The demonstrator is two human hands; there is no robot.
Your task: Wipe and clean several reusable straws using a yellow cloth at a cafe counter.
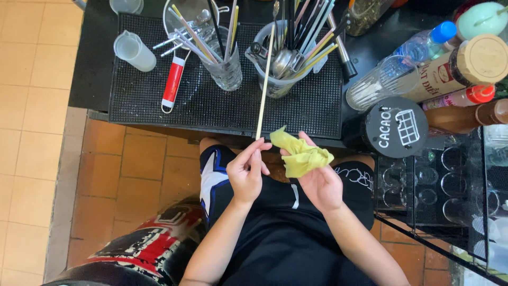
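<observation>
Wiping step: left hand (246, 172) pinches long pale stick (264, 85) at its lower end, above the lap. Right hand (317, 182) grasps yellow cloth (302, 157) just beside it. Next: cloth onto stick, steady grip.

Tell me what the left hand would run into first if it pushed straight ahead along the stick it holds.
The left hand points up along the pale stick toward the counter. It would probably first meet the black ridged mat at its near edge, then the clear cup of utensils; depth is unclear.
</observation>
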